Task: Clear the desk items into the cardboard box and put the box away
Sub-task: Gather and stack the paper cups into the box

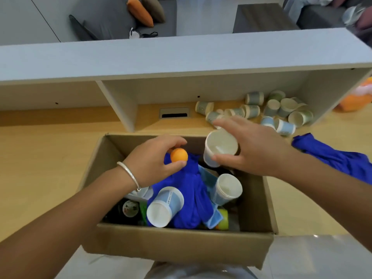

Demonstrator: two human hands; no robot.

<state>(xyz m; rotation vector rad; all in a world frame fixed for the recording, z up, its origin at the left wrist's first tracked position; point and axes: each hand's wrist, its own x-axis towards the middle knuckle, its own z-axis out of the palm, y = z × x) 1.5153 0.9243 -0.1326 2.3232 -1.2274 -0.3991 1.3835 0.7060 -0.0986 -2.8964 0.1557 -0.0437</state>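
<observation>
The wooden desk [40, 158] runs wide under a grey shelf unit [181, 57], and the open cardboard box [181, 242] sits at its near edge, right in front of the person. Inside the box a blue cloth [191, 190] lies heaped over darker odds and ends, with two paper cups [164, 206] lying tipped on it. A second blue cloth [332, 158] lies on the desk to the right of the box. Further back, under the shelf, a scatter of paper cups [281, 109] lies on their sides. Over the box, the right hand [251, 150] curls round a white paper cup [219, 148], thumb below and fingers above. The left hand [153, 160], a silver bangle [128, 174] at the wrist, pinches a small orange ball [179, 155] between thumb and fingertips above the cloth.
</observation>
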